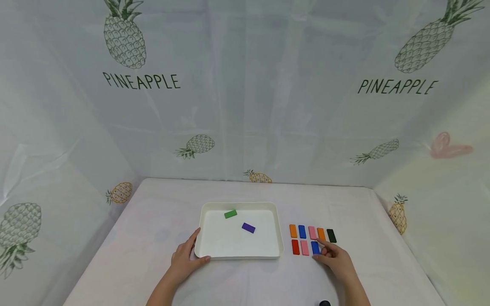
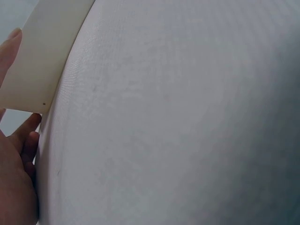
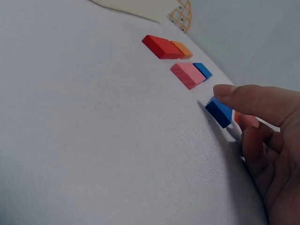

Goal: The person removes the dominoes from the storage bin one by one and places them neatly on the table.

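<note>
In the head view a white tray (image 1: pixel 214 250) stands in the middle of the table, with a green block (image 1: pixel 230 213) and a purple block (image 1: pixel 248 228) lying in it. My left hand (image 1: pixel 185 260) holds the tray's near left corner, thumb along the front wall and fingers spread along the left side. At the front row's right end, my right hand (image 1: pixel 337 261) has thumb and index finger about a blue block (image 3: pixel 219 114). That thumb overlaps the block's upper edge in the right wrist view, while the other fingers curl in beyond it.
Left of that blue block lie a pink (image 1: pixel 304 247) and a red block (image 1: pixel 295 247). Behind them runs a row of orange (image 1: pixel 293 230), blue (image 1: pixel 302 231), pink (image 1: pixel 312 232), orange (image 1: pixel 321 233) and black (image 1: pixel 331 235) blocks. A small black object (image 1: pixel 324 303) shows at the front edge.
</note>
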`<state>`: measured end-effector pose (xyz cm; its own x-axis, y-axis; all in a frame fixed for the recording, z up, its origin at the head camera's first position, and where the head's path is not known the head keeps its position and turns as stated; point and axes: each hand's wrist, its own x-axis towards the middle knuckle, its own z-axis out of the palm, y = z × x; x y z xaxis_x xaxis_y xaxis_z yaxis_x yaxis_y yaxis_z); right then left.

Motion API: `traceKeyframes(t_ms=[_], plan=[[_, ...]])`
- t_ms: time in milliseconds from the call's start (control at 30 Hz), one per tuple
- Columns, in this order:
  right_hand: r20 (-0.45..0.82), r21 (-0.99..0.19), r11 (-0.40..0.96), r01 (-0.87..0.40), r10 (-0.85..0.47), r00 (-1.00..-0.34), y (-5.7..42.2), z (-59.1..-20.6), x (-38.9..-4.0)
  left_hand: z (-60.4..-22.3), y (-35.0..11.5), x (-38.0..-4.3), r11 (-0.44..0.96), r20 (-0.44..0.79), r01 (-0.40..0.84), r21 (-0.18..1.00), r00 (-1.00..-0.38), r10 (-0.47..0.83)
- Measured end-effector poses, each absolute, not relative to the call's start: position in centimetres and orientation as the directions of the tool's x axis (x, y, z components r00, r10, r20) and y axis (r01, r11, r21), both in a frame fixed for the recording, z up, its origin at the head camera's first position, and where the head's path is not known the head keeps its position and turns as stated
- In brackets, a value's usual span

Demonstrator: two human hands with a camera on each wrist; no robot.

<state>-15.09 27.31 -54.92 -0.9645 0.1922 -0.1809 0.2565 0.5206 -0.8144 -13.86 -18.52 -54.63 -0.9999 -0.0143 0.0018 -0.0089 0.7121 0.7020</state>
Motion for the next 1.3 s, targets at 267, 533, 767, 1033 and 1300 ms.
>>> traceKeyframes(t_ms=[267,533,767,1033,1300], plan=[[-0.186,-0.833,0.460,0.309,0.293,-0.938,25.5,-55.0,-13.9,-54.8,-18.6,-13.8,0.719,0.000,-0.011,0.694,-1.000,-0.015],[-0.120,-0.874,0.398,0.279,0.381,-0.917,21.7,-54.2,-13.2,-55.1,-18.7,-13.8,0.719,0.046,0.015,0.694,-0.999,-0.024],[-0.136,-0.926,0.279,0.253,0.380,-0.915,18.0,-52.4,-13.4,-54.8,-18.8,-13.6,0.728,0.027,0.000,0.685,-0.999,-0.025],[-0.092,-0.962,0.217,0.164,0.307,-0.947,14.6,-51.4,-14.2,-55.2,-18.5,-13.5,0.718,0.030,0.021,0.695,-1.000,0.000],[-0.022,-0.981,0.185,0.061,0.206,-0.978,11.8,-50.9,-15.7,-55.2,-18.6,-13.5,0.717,0.042,0.018,0.697,-0.999,-0.016]])
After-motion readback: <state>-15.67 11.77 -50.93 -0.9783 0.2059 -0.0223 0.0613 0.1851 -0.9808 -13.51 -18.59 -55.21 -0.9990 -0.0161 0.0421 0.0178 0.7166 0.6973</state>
